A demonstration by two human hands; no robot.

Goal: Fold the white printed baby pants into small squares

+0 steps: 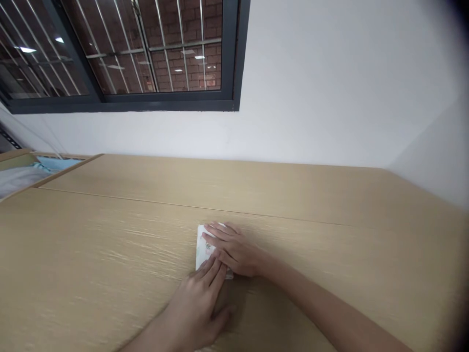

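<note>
A small white folded paper (202,247) with a faint green print lies on the wooden table (110,254) near its middle. My right hand (232,249) lies flat on top of the paper, fingers stretched out toward the left. My left hand (200,303) comes in from below, its fingers extended and pressing on the paper's near edge. Most of the paper is hidden under the two hands.
A white wall rises behind the table, with a dark-framed barred window (120,54) at the upper left. At the far left edge sits a wooden frame holding light blue and white fabric (25,171). A seam runs across the tabletop.
</note>
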